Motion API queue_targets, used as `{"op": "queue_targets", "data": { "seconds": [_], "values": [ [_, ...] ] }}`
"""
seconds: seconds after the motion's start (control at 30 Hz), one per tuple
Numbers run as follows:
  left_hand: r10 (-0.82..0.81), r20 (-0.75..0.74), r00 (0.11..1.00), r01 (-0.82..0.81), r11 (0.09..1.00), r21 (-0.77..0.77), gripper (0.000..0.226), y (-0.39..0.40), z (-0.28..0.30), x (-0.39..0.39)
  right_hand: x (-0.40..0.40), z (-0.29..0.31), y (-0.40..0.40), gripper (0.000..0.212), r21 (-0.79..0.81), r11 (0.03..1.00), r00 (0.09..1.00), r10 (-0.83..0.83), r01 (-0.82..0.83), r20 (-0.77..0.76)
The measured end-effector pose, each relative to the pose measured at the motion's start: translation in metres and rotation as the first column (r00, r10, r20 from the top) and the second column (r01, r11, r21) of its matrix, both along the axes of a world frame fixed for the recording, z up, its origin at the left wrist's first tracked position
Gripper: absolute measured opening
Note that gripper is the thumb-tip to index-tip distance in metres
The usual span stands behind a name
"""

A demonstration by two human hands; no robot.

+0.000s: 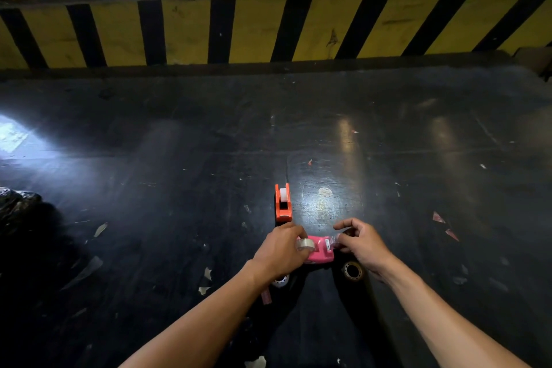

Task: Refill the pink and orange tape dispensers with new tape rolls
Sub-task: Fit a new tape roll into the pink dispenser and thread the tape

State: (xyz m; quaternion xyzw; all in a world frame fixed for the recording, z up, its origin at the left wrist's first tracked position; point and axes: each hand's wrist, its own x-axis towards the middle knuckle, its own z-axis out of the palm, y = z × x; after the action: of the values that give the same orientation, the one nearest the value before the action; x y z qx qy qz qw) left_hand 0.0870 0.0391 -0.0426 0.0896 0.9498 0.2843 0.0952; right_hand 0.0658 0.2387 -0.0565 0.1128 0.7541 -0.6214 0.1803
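Note:
The pink tape dispenser [320, 253] lies on the dark table near me, its cutter end pointing right. My left hand [280, 249] grips its left end, where a clear tape roll [306, 244] sits at my fingertips. My right hand [363, 243] pinches the clear tape end [336, 240] at the cutter. The orange tape dispenser [283, 203] stands just beyond my left hand, a white roll inside it. A brown-cored tape roll [352, 271] lies flat under my right wrist. Another roll [280, 280] peeks out below my left wrist.
The black table [179, 173] is scuffed and littered with tape scraps [100, 229]. A yellow and black striped barrier [268, 27] runs along its far edge. A crumpled black bag [15, 203] sits at the left edge. Small red scraps [438, 217] lie to the right.

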Motion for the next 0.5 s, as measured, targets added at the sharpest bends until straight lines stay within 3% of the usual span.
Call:
{"op": "queue_targets", "data": {
  "seconds": [0.23,0.5],
  "values": [
    [-0.002,0.035,0.999,0.003,1.000,-0.029,0.024,0.001,0.007,-0.003,0.002,-0.004,-0.001,0.020,0.032,0.999,1.000,0.009,-0.009,-0.003],
    [-0.013,0.072,0.997,0.026,0.980,-0.195,0.023,0.013,0.016,-0.009,0.004,0.000,-0.002,0.020,0.029,0.999,1.000,0.015,-0.015,0.000]
  ]
}}
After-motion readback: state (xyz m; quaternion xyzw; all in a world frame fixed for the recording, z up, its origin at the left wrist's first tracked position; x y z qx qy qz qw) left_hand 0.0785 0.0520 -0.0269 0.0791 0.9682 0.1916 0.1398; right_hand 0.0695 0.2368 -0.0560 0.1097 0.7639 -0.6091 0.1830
